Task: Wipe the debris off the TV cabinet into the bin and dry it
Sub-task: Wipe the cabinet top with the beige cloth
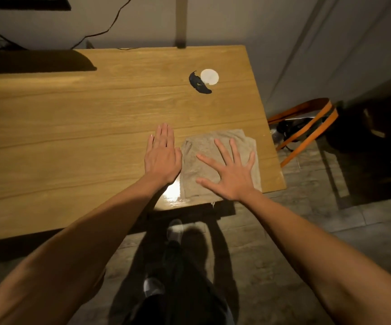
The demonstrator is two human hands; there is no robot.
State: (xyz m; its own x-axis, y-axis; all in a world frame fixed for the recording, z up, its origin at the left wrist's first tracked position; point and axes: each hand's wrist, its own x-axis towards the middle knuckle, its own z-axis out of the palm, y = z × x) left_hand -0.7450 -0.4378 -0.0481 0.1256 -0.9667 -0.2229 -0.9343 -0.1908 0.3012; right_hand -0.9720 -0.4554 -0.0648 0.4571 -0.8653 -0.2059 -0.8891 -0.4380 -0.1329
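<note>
Right hand [230, 171], fingers splayed flat, presses the cloth [204, 160] at centre frame; debris [202, 82] lies beyond (left hand [163, 154] flat alongside).

Bare forearms, dark trousers [185, 289], light-toed shoes [175, 229] below.

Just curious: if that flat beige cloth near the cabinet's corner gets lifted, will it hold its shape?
Probably not. The beige terry cloth shows soft wrinkles under the spread right hand, so it likely droops. It looks light, and should slide easily over the glossy wooden cabinet top.
</note>
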